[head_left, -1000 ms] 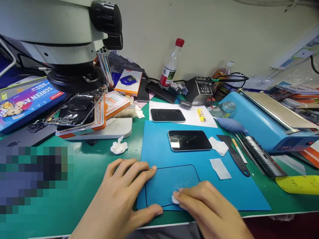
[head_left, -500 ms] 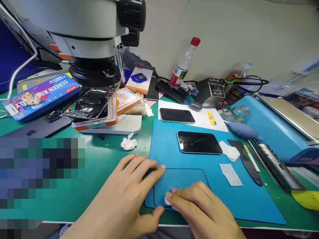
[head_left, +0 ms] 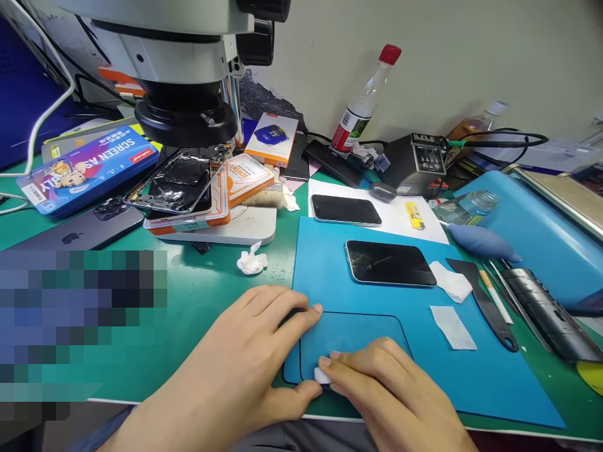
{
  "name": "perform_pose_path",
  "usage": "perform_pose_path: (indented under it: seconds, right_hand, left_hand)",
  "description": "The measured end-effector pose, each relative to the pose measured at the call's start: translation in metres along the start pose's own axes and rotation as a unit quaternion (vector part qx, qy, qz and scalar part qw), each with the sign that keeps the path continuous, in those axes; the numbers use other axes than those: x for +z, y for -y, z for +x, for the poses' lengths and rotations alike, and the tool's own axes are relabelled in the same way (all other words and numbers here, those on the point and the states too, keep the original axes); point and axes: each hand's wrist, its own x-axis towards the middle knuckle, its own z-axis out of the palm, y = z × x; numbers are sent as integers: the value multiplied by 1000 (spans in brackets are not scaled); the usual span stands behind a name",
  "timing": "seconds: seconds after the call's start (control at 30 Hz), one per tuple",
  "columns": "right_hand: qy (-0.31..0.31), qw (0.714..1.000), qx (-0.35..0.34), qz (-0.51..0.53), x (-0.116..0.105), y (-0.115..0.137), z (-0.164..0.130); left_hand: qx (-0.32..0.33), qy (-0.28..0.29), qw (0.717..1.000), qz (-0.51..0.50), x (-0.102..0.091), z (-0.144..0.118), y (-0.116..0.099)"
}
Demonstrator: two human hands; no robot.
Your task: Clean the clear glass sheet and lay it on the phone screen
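A clear glass panel with a thin black border (head_left: 358, 333), like a phone's front glass, lies near the front edge of the blue mat (head_left: 471, 389). My left hand (head_left: 257, 351) grips its left end, with the index finger at the far corner and the thumb at the near side. In my right hand (head_left: 391, 389), the fingertips pinch a small folded white wipe (head_left: 321, 376) against the near left part of the panel. Behind it rests a black-screened phone (head_left: 391, 262). Two white wipes, a crumpled one (head_left: 452, 282) and a flat one (head_left: 453, 328), lie to the right.
A microscope (head_left: 183, 94) overhangs an opened phone (head_left: 181, 179) on boxes at left. Crumpled tissue (head_left: 252, 260) sits left of the mat. Rightward are a black spatula (head_left: 487, 307), tweezers (head_left: 506, 289), an air blower (head_left: 483, 242) and a blue machine (head_left: 556, 245). A bottle (head_left: 355, 113) stands behind.
The head view has shifted a little, so everything sits further right. The wipe in my right hand has slid slightly left along the glass, closer to my left thumb. My left hand keeps its hold.
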Motion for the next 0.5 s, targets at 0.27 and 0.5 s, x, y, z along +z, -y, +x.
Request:
perform_pose_path:
  seconds: [0.27, 0.5]
  right_hand:
    - [-21, 1000, 10, -6, 8, 2, 1]
    - [12, 999, -1, -36, -2, 7, 11]
  left_hand:
    - [18, -9, 999, 25, -2, 3, -2]
    - [28, 2, 999, 27, -3, 5, -2]
